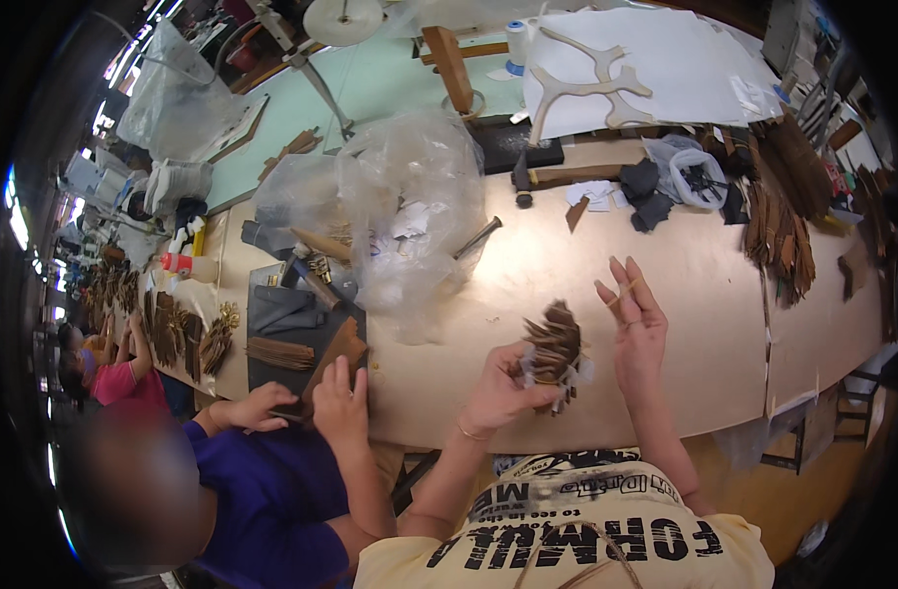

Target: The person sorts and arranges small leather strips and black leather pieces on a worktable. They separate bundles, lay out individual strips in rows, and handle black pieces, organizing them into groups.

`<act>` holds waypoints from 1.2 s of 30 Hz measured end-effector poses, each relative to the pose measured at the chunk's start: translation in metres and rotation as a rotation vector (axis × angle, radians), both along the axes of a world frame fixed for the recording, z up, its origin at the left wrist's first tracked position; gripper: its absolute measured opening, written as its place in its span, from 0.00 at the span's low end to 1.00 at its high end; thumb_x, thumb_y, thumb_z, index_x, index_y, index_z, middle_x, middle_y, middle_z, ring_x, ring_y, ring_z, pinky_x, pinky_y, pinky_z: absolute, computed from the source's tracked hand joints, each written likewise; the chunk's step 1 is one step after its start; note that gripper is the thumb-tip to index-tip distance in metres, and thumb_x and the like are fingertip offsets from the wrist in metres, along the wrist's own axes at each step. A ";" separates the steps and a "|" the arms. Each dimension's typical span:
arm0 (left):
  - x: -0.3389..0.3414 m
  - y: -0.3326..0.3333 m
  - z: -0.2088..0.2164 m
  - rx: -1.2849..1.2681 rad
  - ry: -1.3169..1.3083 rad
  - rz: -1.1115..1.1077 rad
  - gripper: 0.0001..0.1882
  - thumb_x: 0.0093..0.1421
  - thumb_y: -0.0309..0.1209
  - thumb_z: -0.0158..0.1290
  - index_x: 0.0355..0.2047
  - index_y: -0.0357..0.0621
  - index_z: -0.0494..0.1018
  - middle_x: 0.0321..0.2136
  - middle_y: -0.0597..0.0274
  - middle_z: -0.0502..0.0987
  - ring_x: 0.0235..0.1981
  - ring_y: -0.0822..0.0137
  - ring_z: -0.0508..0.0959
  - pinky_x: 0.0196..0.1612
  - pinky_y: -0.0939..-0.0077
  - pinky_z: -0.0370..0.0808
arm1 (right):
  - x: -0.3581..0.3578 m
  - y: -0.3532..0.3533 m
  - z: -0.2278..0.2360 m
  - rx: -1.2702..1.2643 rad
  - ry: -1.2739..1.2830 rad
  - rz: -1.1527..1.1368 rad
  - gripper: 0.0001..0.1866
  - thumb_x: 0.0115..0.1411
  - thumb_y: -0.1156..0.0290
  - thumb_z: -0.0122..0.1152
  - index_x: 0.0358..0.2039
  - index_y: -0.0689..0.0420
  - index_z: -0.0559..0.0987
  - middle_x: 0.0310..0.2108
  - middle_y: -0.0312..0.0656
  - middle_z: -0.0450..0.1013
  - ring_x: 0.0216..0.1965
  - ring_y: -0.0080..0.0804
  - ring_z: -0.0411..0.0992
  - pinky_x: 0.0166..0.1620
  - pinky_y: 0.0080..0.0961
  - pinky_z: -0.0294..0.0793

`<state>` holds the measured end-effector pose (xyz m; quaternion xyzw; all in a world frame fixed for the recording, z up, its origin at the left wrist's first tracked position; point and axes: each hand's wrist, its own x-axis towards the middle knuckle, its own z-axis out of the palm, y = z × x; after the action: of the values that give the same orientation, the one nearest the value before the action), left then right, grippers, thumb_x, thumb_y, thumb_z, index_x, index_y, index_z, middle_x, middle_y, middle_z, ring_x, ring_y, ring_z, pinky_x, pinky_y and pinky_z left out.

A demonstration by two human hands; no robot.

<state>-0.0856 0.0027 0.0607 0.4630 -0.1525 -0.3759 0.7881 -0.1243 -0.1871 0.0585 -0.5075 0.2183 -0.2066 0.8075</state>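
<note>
So my left hand (498, 388) is wrapped around a fanned-out bundle of thin brown leather strips (554, 348), gripping it near the bottom so the strips stick up and spread like a little brush. It sits just above the near edge of the long tan wooden bench (685, 275), right in front of me. My right hand (637, 329) is up beside the bundle, just to its right and not touching it, fingers stretched out and mostly open, with a thin pale rubber band (621, 293) looped across the fingers. Can't quite tell how it's hooked on.

Left of me there's a person in a dark blue shirt (272, 491), both of their hands pressing on a flat brown leather piece (336, 353) lying on a dark grey mat (287, 329). Past my bundle in the middle of the bench is a big crumpled clear plastic bag (410, 196). Way off on the right side of the bench, well apart from my hands, there's a pile of more dark brown strips (783, 231), and further back a large white paper sheet with a pale branching cut-out shape (645, 69) on it.
</note>
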 end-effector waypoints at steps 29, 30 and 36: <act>-0.015 -0.016 -0.015 0.422 -0.388 -0.320 0.24 0.52 0.32 0.64 0.47 0.34 0.76 0.36 0.51 0.82 0.35 0.73 0.77 0.41 0.73 0.75 | -0.046 -0.003 0.097 -1.512 -0.087 1.280 0.26 0.50 0.47 0.67 0.45 0.51 0.80 0.38 0.34 0.74 0.50 0.32 0.70 0.67 0.56 0.48; -0.014 -0.013 -0.015 0.443 -0.296 -0.331 0.25 0.51 0.33 0.64 0.49 0.35 0.76 0.37 0.53 0.82 0.35 0.75 0.76 0.42 0.74 0.75 | -0.045 0.000 0.099 -1.484 -0.145 1.278 0.23 0.50 0.49 0.68 0.42 0.50 0.81 0.37 0.33 0.74 0.50 0.32 0.70 0.67 0.56 0.49; -0.029 0.007 -0.011 0.697 -0.425 0.328 0.34 0.50 0.34 0.67 0.58 0.40 0.71 0.36 0.53 0.82 0.34 0.76 0.76 0.42 0.77 0.75 | -0.048 0.005 0.104 -1.395 -0.215 0.980 0.10 0.47 0.64 0.72 0.30 0.49 0.82 0.30 0.32 0.73 0.43 0.35 0.71 0.62 0.51 0.57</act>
<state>-0.1145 0.0099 0.0496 0.7862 -0.0998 -0.1715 0.5853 -0.1728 -0.1823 0.1627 -0.9027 -0.2801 0.0316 0.3252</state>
